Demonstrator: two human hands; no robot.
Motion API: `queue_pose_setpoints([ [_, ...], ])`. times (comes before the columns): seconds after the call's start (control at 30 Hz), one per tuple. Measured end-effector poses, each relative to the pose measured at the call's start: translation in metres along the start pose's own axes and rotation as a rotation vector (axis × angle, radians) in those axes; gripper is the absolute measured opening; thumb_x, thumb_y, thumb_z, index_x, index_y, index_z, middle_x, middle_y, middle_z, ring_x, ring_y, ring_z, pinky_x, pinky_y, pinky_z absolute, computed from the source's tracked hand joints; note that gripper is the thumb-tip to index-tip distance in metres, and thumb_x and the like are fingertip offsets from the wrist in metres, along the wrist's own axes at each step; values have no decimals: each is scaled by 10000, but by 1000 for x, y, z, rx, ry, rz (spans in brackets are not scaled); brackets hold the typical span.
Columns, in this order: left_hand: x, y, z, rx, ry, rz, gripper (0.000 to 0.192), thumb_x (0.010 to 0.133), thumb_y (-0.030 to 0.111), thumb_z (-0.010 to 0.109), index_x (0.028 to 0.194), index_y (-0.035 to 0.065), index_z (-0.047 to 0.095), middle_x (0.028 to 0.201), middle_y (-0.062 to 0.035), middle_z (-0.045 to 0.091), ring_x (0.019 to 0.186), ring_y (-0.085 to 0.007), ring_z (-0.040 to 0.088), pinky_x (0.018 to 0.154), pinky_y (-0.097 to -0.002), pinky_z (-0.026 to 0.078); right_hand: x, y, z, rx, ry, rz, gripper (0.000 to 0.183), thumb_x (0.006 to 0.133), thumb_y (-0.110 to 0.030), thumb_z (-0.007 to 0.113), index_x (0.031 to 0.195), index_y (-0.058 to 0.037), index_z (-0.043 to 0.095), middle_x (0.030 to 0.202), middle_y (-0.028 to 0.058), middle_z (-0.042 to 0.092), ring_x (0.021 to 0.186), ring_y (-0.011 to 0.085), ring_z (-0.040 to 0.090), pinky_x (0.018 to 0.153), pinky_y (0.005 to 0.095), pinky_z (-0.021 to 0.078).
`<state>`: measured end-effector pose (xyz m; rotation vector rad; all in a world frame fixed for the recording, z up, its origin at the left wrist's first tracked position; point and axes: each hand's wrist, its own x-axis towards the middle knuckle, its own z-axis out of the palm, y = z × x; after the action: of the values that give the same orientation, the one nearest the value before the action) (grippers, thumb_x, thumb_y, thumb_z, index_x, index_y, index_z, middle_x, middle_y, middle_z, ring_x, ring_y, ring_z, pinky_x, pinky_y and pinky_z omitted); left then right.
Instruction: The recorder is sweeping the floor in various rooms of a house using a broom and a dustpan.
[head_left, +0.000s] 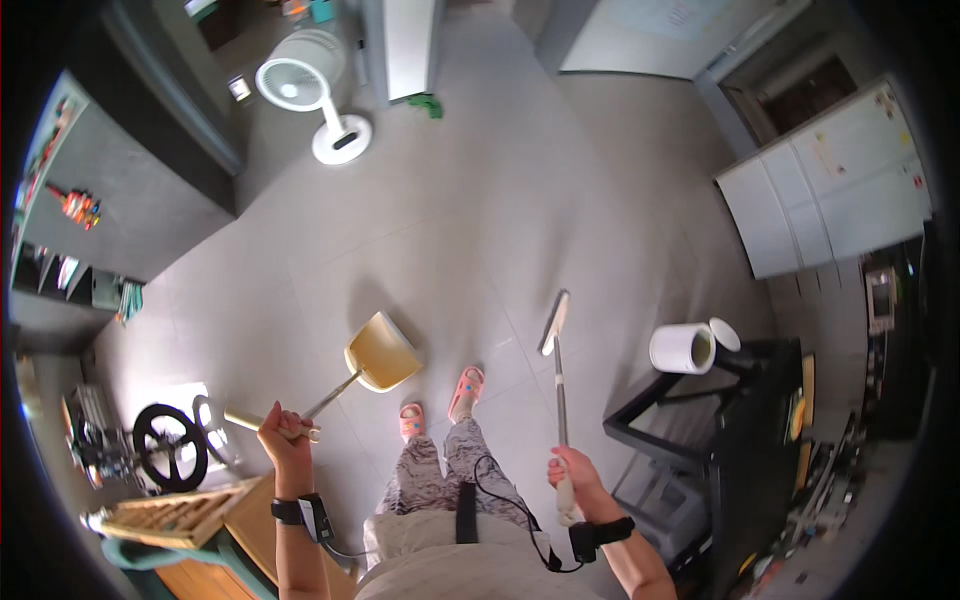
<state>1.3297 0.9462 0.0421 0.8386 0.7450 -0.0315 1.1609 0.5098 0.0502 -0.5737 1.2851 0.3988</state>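
My left hand (287, 437) grips the pale handle of a long-handled dustpan (383, 352). Its cream-coloured pan hangs to the left of my feet, and from here its inside looks bare. In my right hand (576, 480) is the handle of a broom (556, 322) with a metal pole and a narrow white head. The broom head points away from me, ahead and to the right of my feet; whether its bristles touch the floor I cannot tell. Pink clogs (466, 393) are on my feet, between the two tools. Dark straps with small devices circle both wrists.
Grey tiles (465, 247) cover the floor. A white fan (341, 140) stands far left, near a green object (427, 104). At right are a white bin (681, 349) with its lid up, a black frame (652, 420) and a white cabinet (825, 184). Exercise equipment (171, 448) is at left.
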Motion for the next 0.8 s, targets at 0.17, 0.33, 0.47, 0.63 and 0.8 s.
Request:
queue_pose_setpoints([
  [0.17,-21,4,-24,-114,95,62,366,887,162,473,561,142,310,509,-1,308,534,-154,366,590,-346,399,34,-50,101,-469,-157,-160,147,896,-188,539,889,-70,450,694,49,484,488,104,442,426,236,383],
  [0.33,-49,-5,-20,-169,293,122,382,897,176,462,550,142,306,505,4,289,540,-147,349,607,-342,402,75,-107,192,-314,-625,73,147,922,-210,516,880,-74,475,726,42,517,519,104,486,444,244,409],
  [0.47,-68,-10,-22,-148,340,168,393,903,188,450,545,141,297,505,5,272,532,-145,332,613,-336,399,111,-102,277,-411,-574,208,150,910,-196,531,979,-64,505,766,43,521,598,116,523,516,253,467],
  [0.63,-71,-22,-18,-113,416,212,404,912,197,440,541,142,291,498,6,256,526,-139,316,611,-337,393,247,-69,310,-640,-670,286,312,889,-157,552,1168,-80,435,826,78,512,650,175,555,532,338,504],
  [0.8,-76,-33,-26,-123,474,227,399,917,197,430,544,139,303,493,2,258,526,-137,316,614,-340,381,283,-12,305,-1178,-547,35,696,840,-110,519,1405,-151,114,892,139,498,562,237,519,511,394,506],
])
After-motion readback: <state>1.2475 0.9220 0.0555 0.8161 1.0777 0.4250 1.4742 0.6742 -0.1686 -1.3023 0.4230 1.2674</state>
